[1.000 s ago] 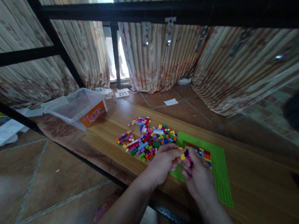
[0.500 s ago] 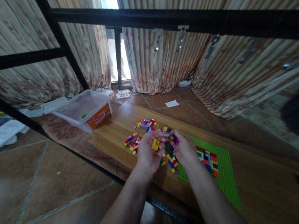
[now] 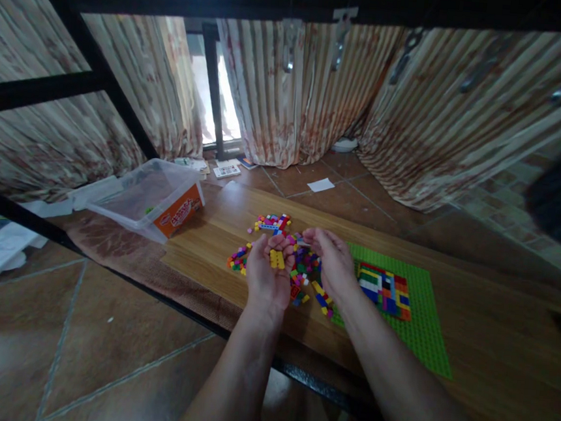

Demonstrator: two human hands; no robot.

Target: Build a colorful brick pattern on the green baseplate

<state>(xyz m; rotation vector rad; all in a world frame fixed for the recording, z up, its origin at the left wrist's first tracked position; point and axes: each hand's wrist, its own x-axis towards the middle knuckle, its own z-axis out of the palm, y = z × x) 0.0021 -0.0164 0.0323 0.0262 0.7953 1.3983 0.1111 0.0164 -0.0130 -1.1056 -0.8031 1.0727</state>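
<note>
My left hand point(image 3: 268, 281) is turned palm up, fingers cupped around yellow toy building bricks point(image 3: 277, 259). Close by on the right, my right hand point(image 3: 334, 261) hovers at the loose brick pile point(image 3: 305, 260), its fingers loosely bent and apart, with nothing visible in them. Its thumb is mostly hidden. Beyond my right wrist lies a green baseplate point(image 3: 431, 315), bearing a flat, many-coloured brick build point(image 3: 391, 292). My right forearm covers part of the plate's near side.
The wooden board point(image 3: 208, 256) carries more small bricks point(image 3: 272, 223) behind my left hand. At its left end stands a clear plastic box point(image 3: 135, 191) with an orange label. A black metal frame point(image 3: 96, 73) crosses the view; paper point(image 3: 320, 185) lies on the tiled floor.
My left hand has shifted slightly left with the yellow bricks, its palm turned further up. My right hand has drawn apart from it. The camera view has tilted down a little.
</note>
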